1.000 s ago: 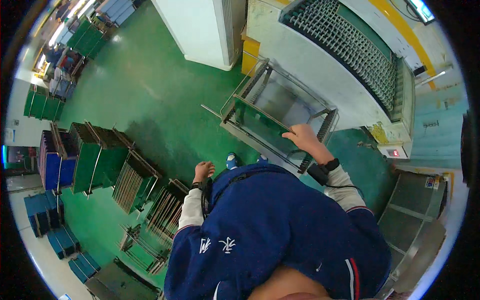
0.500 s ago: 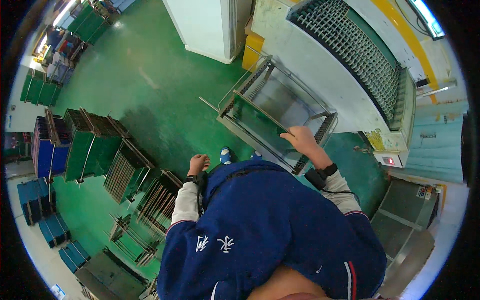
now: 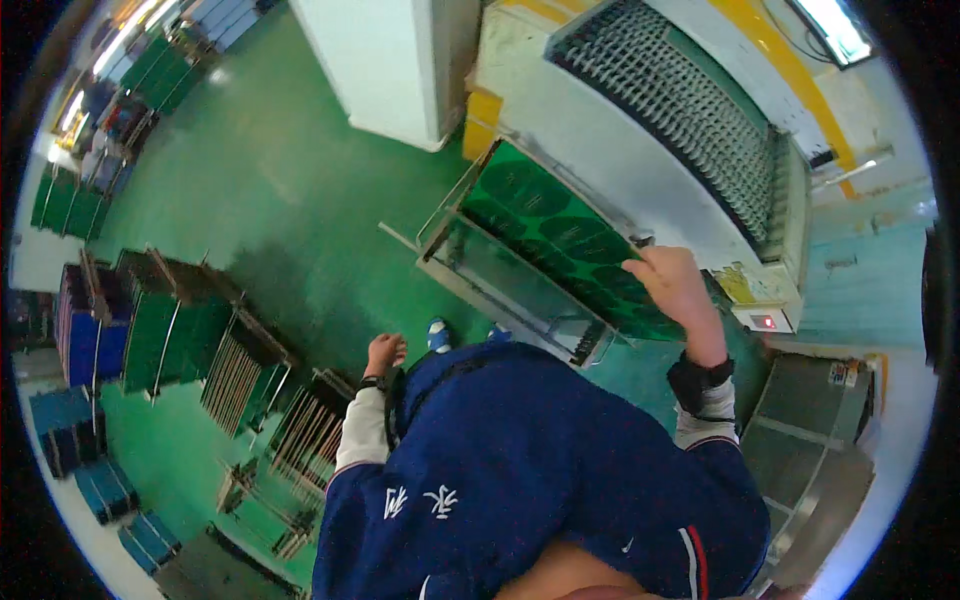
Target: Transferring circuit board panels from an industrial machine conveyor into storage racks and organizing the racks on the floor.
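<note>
My right hand [image 3: 672, 285] is closed on the upper right edge of a thin green panel [image 3: 575, 245] marked with large dark circles. The panel leans across a metal slotted rack [image 3: 462, 274] in front of me, its face turned up toward me. Its lower edge is hard to make out. My left hand [image 3: 385, 352] hangs beside my waist with its fingers curled, apart from the rack and with nothing visible in it.
Beyond the rack stands a white machine with a bed of rollers [image 3: 680, 120]. A white cabinet [image 3: 385, 70] is at the far side. Racks of green panels [image 3: 165, 320] and wood-coloured stacks [image 3: 310, 425] line the left. A grey metal box [image 3: 810, 430] sits at right.
My right hand has moved right and away from me, and the green panel has come up and tilted so its face shows. My left hand has dropped slightly. The whole view has shifted a little.
</note>
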Demonstrator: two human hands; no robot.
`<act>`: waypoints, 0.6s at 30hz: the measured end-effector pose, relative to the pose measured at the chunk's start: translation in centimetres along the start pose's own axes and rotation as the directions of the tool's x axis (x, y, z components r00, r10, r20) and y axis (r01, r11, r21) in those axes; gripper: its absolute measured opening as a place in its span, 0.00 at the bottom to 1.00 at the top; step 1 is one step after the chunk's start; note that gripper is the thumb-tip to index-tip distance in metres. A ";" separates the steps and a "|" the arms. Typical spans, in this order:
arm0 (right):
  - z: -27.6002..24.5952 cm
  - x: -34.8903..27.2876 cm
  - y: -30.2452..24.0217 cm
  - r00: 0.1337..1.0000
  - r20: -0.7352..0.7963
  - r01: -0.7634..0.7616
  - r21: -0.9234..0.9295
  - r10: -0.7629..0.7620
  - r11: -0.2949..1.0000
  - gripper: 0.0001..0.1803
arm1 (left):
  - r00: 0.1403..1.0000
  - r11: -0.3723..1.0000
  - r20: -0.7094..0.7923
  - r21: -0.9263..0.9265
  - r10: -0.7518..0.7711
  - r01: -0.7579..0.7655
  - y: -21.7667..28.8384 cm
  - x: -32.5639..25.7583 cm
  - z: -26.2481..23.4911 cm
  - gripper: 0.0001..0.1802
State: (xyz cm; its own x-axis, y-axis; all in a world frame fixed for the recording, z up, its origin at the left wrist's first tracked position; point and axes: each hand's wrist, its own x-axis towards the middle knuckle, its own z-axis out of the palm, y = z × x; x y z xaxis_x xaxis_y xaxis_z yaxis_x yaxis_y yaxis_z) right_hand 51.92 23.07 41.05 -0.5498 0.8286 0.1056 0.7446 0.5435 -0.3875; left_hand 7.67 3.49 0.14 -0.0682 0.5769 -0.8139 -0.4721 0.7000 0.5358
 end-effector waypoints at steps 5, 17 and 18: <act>-7.7 -3.3 5.3 0.930 -0.315 0.059 -0.385 -0.191 0.921 0.11 | 0.999 0.998 -0.021 0.052 0.039 -0.037 0.6 0.3 1.0 0.08; -5.3 -6.3 23.1 0.524 -0.189 0.068 0.981 0.830 0.180 0.08 | 0.999 1.000 -0.039 0.026 0.007 -0.006 2.0 -1.3 1.9 0.09; -4.4 -4.2 22.8 0.583 -0.133 0.189 0.982 0.801 0.026 0.07 | 0.999 0.999 -0.036 0.043 0.017 -0.015 2.0 -1.7 2.1 0.09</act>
State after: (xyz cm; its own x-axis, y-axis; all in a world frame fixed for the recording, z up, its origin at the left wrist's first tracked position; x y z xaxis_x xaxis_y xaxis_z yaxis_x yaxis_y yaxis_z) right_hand 72.85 32.50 35.79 0.3262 0.9367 -0.1268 -0.4561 0.0385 -0.8891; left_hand 8.65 4.78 3.06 -0.1076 0.5729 -0.8125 -0.4331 0.7086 0.5570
